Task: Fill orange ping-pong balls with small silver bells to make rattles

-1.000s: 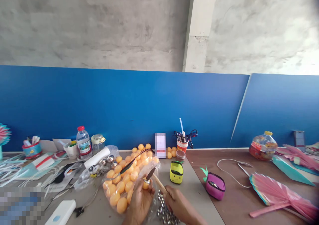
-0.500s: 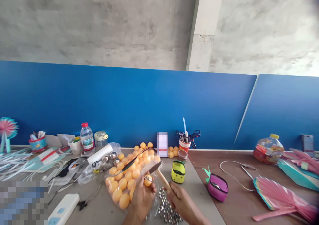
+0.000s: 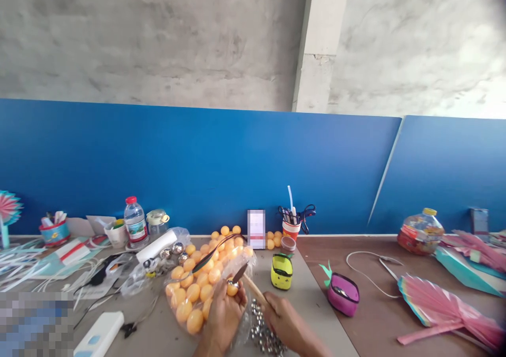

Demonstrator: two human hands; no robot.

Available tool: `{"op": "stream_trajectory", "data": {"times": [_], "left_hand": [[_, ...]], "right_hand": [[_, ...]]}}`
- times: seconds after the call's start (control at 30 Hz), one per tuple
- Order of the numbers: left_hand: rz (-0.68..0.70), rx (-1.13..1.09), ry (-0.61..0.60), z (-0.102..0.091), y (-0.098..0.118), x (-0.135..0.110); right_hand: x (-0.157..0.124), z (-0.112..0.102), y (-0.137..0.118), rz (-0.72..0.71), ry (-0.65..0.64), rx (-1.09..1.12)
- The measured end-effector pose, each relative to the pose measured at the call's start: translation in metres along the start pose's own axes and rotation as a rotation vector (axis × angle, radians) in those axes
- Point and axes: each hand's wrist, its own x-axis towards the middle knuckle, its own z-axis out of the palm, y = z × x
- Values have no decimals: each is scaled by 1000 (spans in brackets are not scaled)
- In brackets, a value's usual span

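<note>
My left hand (image 3: 224,315), palm up with fingers curled, holds an orange plastic ball (image 3: 232,288) that has a shiny silvery metal part on it. In my right hand (image 3: 282,317) is the pale wooden handle of a small hammer (image 3: 255,289). Its dark head, set across the handle, is at the ball; whether it touches I cannot tell. Beside my left hand lies a clear plastic bag of orange balls (image 3: 193,292), with a dark strap across it. Under my right hand spreads a pile of small shiny metal pieces (image 3: 261,328), partly hidden.
Lime (image 3: 281,271) and purple (image 3: 343,293) small cases stand to the right. Behind are a phone-like upright panel (image 3: 256,230), a cup of tools (image 3: 291,229) and a blue partition (image 3: 197,162). Cables, a bottle (image 3: 135,225) and a power strip (image 3: 100,335) lie left; pink fans (image 3: 438,301) right.
The hammer's head has moved down and left onto or against the ball, covering part of its metal piece. My head view has shifted slightly to the right.
</note>
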Motion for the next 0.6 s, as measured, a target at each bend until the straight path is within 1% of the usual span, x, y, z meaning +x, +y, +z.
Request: {"op": "stream_trajectory", "data": {"times": [0.1, 0.23, 0.3, 0.4, 0.53, 0.6], "left_hand": [[-38, -22, -3, -1, 0, 1], [17, -24, -20, -4, 0, 3], [13, -13, -18, -5, 0, 4], [-35, 0, -23, -6, 0, 5], [-56, 10, -25, -7, 2, 5], [-65, -5, -29, -9, 3, 6]], "right_hand": [[-1, 0, -1, -5, -12, 73], [-2, 2, -1, -36, 18, -86], [-2, 3, -1, -26, 18, -77], [-2, 3, 0, 0, 10, 12], [-1, 3, 0, -20, 27, -112], [-1, 3, -1, -11, 25, -119]]}}
